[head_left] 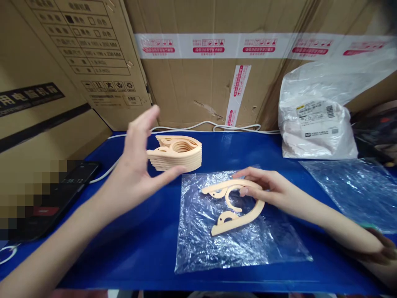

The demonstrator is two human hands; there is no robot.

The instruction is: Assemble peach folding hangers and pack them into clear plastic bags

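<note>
A peach plastic folding hanger [245,219] lies over a clear plastic bag [198,252], its two arms partly folded toward the left. My right hand [269,188] grips it near the bend, thumb on the inner side and fingers over the outer edge. Behind the bag stands a neat stack of similar folded hangers [176,159]. My left hand [139,161] is raised in front of that stack's left end, holding nothing, with thumb and fingers spread apart. It hides part of the stack, and I cannot tell whether the thumb touches it.
A white plastic package [318,128] with a label sits at the back right. Another clear bag [350,190] lies flat on the right. At left rests a black phone [58,203] with a white cable [107,171]. Cardboard boxes [192,87] wall in the blue table [139,252].
</note>
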